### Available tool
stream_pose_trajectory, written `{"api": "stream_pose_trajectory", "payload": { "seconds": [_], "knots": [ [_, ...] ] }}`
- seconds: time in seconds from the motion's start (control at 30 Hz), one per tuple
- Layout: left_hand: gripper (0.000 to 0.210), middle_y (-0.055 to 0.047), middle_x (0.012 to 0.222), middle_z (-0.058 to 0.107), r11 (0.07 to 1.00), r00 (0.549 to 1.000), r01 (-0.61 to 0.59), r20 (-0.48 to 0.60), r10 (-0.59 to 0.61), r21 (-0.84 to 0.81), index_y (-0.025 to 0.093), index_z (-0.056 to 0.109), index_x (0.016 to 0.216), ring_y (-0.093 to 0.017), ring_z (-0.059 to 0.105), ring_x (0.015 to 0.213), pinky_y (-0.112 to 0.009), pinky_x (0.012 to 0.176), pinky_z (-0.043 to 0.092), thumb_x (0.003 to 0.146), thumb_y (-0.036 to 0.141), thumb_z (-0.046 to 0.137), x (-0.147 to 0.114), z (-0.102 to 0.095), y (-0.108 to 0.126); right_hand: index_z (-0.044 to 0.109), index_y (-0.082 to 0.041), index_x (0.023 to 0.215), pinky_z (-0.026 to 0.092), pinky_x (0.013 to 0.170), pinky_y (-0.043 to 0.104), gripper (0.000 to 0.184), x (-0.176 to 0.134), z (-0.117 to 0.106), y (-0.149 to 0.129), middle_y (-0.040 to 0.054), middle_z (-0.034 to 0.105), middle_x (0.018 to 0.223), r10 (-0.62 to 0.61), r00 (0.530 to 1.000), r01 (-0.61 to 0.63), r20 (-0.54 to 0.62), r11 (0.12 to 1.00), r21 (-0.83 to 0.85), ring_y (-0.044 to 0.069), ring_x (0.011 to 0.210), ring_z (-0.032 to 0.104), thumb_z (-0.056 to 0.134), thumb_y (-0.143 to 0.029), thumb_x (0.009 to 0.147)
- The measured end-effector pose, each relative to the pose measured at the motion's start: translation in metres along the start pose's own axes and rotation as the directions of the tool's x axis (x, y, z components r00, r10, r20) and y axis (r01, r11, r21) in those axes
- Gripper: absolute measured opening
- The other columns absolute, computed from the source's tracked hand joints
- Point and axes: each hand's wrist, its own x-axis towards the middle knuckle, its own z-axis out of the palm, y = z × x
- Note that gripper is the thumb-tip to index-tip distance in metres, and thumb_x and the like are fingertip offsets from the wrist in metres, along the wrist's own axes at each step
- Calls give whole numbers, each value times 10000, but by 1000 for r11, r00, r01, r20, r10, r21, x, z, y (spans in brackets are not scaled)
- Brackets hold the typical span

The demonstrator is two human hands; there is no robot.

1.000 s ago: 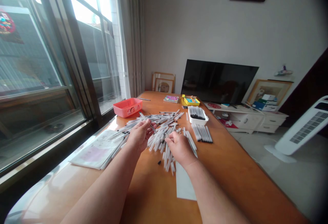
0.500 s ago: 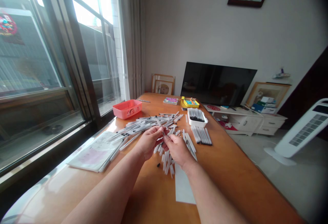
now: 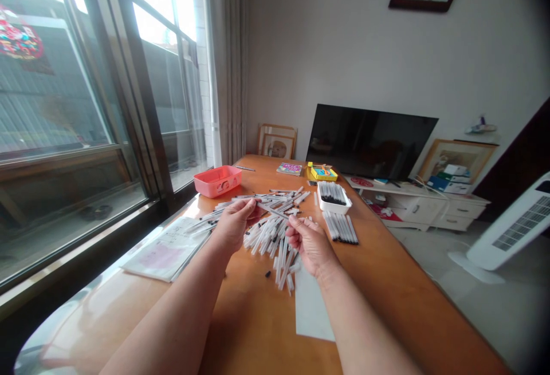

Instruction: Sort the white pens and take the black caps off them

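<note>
A slim whitish pen (image 3: 273, 210) stretches between my two hands above the heap on the table. My left hand (image 3: 235, 225) pinches its left end, and my right hand (image 3: 310, 242) has the other end between thumb and fingers. Below and beyond them lies a loose heap of clear pen barrels (image 3: 267, 235), some with black ends. A small black cap (image 3: 268, 274) rests on the wood just in front of the heap. To the right, a neat row of pens (image 3: 340, 228) with black ends lies beside a white basket (image 3: 337, 208) holding many more.
At the far left of the wooden table (image 3: 253, 318) stands a pink plastic basket (image 3: 218, 182). A stack of papers (image 3: 161, 252) lies on the left, and a pale sheet (image 3: 311, 306) is under my right forearm. Further back are a booklet (image 3: 289, 169) and a yellow box (image 3: 323, 173).
My hands have moved apart, left hand to the left and right hand to the right. The pen now shows lengthwise between them. The view has shifted slightly.
</note>
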Motion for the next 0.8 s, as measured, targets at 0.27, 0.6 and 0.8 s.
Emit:
{"api": "stream_pose_trajectory", "payload": {
  "seconds": [0.27,0.6,0.8],
  "knots": [
    [346,24,582,499,832,986,-156,41,159,532,196,567,677,-121,422,553,-253,552,322,888,465,621,0,7,-12,656,-163,796,389,469,200,354,4,-2,-6,11,667,663,-141,973,160,-182,982,96,83,520,537,837,-455,710],
    [439,25,588,434,899,998,60,-50,-43,433,215,497,647,-104,316,475,-262,465,224,859,582,610,8,-4,-21,666,-182,925,516,600,275,366,-6,2,-12,34,707,766,-415,898,401,-149,909,-114,140,619,631,732,-524,811],
    [499,25,548,418,895,994,82,-96,-45,438,207,529,633,-99,315,451,-259,449,209,849,654,588,5,-3,-17,648,-190,910,508,616,281,327,5,-12,-14,32,696,773,-400,884,389,-243,916,-96,144,636,622,733,-485,798]
  ]
}}
